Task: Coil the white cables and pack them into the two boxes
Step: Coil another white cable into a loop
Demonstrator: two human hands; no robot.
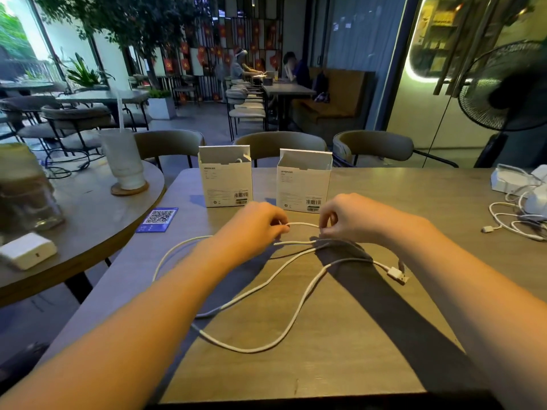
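I pinch a short stretch of the white cable [302, 224] between my two hands: my left hand [254, 221] grips it with curled fingertips, and my right hand [344, 216] nips the other end of that stretch between thumb and forefinger. The rest of the cable trails in loose loops over the desk [340, 350] toward its near edge, its USB plug [398, 275] lying under my right forearm. Just beyond my knuckles stand the left box [225, 177] and right box [303, 182], both open-topped, toward the far edge.
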